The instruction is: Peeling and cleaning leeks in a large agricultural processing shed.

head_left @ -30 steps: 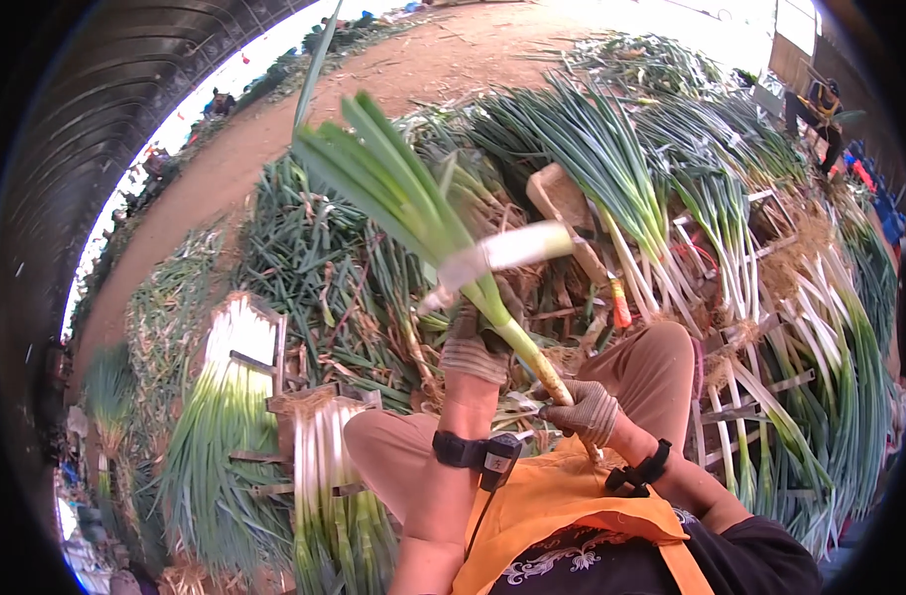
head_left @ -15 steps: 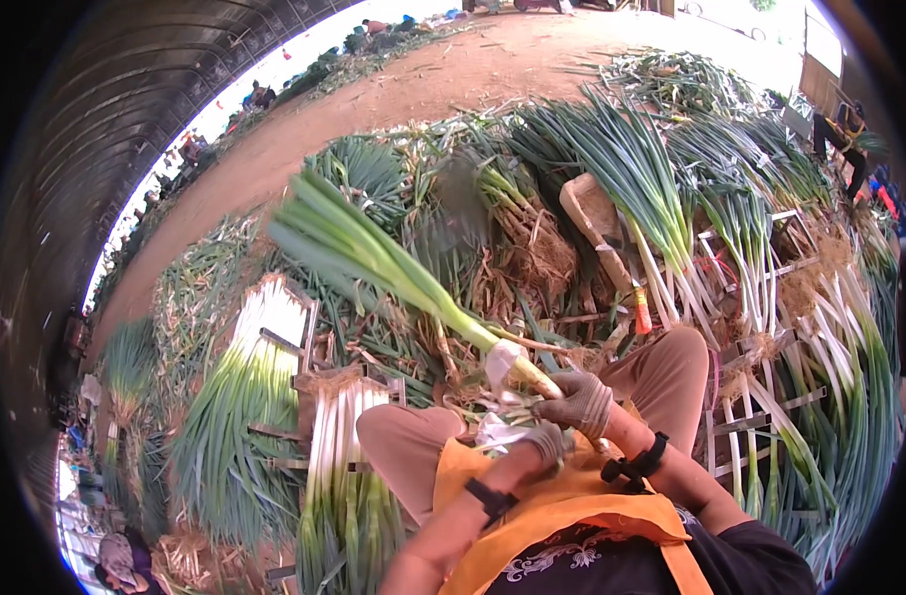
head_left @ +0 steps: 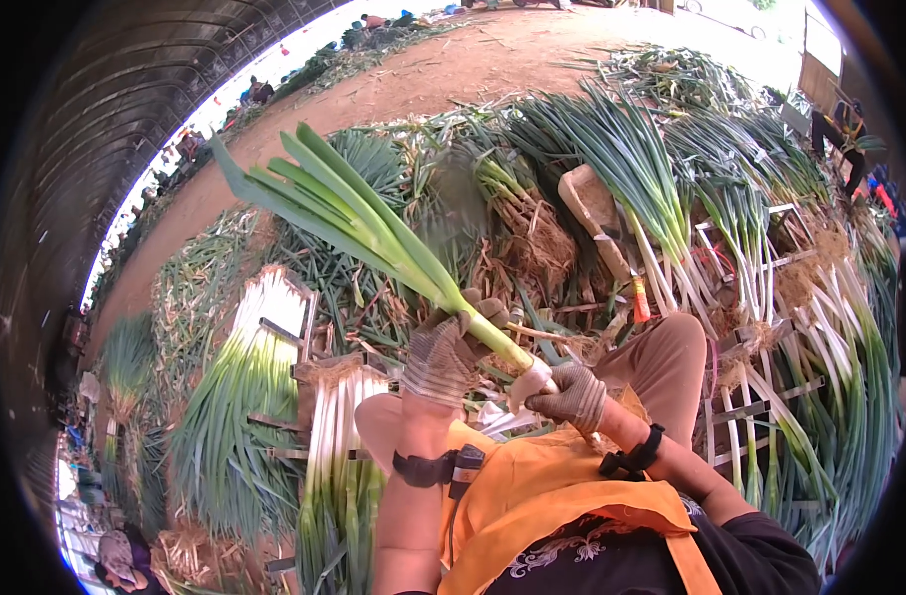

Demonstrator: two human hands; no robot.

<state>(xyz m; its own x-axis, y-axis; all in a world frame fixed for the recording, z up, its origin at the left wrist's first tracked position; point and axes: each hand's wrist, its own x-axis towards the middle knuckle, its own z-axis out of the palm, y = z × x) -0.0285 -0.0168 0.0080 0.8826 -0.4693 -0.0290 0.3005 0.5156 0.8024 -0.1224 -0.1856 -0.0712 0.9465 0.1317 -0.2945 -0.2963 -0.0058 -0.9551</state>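
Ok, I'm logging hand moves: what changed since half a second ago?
The greyish striped-gloved left hand moved forward and left, taking hold of the long green leek partway up. The similarly gloved right hand stayed gripping it lower down.

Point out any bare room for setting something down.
Mostly bare: the brown dirt path, between the far greenery row and near leaf piles. Crowded: around the left hand and right hand, with green onions stacked on both sides.
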